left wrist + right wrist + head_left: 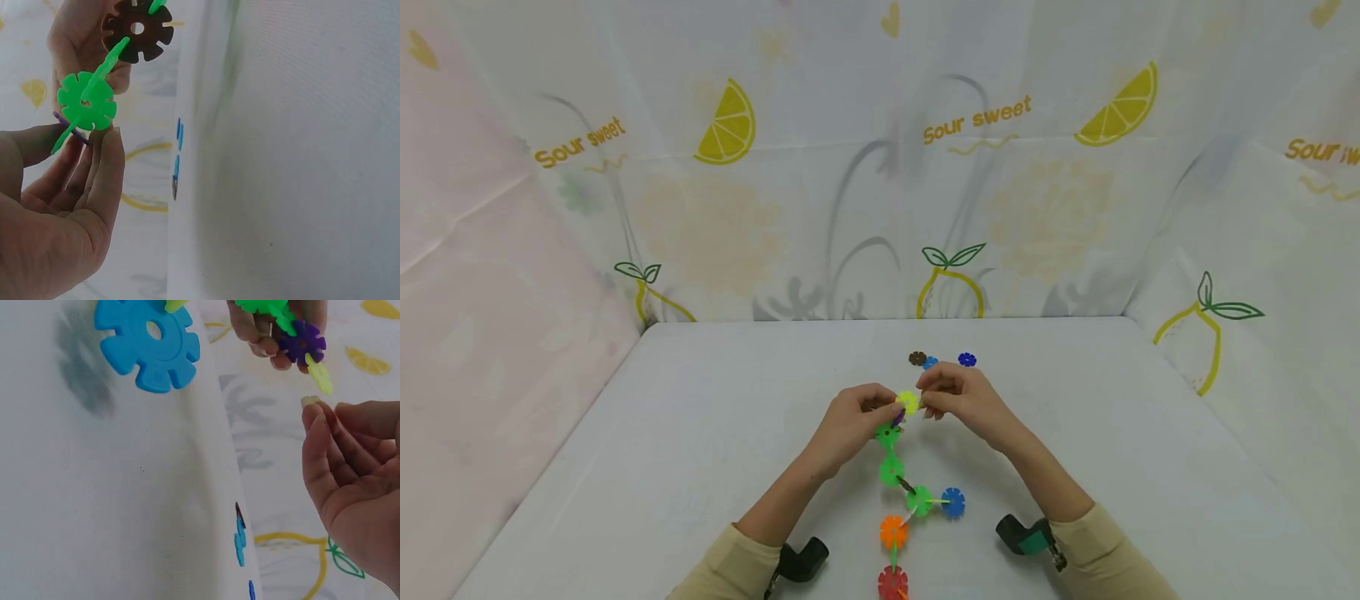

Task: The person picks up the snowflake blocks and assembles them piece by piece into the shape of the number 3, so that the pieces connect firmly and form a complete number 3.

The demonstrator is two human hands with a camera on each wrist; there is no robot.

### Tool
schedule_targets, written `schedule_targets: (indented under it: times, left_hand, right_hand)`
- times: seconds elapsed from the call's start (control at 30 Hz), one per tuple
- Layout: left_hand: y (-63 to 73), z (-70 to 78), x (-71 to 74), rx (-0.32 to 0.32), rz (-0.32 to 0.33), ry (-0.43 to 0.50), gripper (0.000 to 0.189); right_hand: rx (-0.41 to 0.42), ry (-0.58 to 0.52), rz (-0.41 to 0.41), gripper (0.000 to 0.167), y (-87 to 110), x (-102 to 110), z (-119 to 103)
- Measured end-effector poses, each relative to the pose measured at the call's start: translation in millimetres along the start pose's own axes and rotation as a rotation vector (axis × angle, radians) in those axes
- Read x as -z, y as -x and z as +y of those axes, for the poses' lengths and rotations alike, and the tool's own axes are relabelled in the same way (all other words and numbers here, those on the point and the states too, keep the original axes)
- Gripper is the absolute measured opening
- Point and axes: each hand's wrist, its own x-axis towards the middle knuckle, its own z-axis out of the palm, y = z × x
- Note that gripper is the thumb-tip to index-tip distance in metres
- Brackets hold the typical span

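Observation:
A chain of flower-shaped notched plastic discs runs toward the front of the table, with a green disc (891, 472) midway and a red disc (892, 582) at the near end. My left hand (844, 429) pinches its far end at a purple disc (316, 344), just beyond another green disc (100, 112). A yellow disc (907, 400) slotted into the purple one points at my right hand (967, 402). That hand's fingers are loosely bent, fingertips a little apart from the yellow disc. Pale tips show at its fingers in the right wrist view.
Loose on the far part of the white table (737, 400) lie a brown disc (917, 358), a light blue disc (931, 362) and a dark blue disc (967, 359). A blue disc (952, 503) branches right off the chain. A patterned cloth (820, 208) hangs behind the table.

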Motion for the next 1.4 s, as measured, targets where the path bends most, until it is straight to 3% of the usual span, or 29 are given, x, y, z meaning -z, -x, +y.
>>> schedule_targets:
  times: [0.2,0.4,0.5,0.63,0.93,1.4]
  left_hand:
    - [-0.9,-1.1,2.1,0.008,0.023,-0.006,0.017]
    - [-1.6,-3.0,3.4,0.005,0.025,0.005,0.014]
    - [-2.4,-3.1,3.6,0.003,0.021,0.003,0.014]
    - [-2.2,-3.4,5.7,0.008,0.018,-0.006,0.014]
    - [-2.5,-2.8,11.5,0.025,-0.01,-0.028,0.014]
    - [-8.8,-5.4,9.3,0.039,-0.034,-0.03,0.017]
  right_hand:
    - [-0.012,0.142,0.098,0.012,0.7,6,2]
    - [-0.02,0.452,0.184,0.017,-1.7,9,9]
    - [-0.024,0.544,0.197,0.022,-3.7,14,15]
    - [-0.07,0.573,0.187,0.028,-5.8,20,21]
    - [-0.206,0.577,0.08,0.036,-13.1,30,34]
    - [-0.225,0.61,-0.015,0.039,-46.2,42,42]
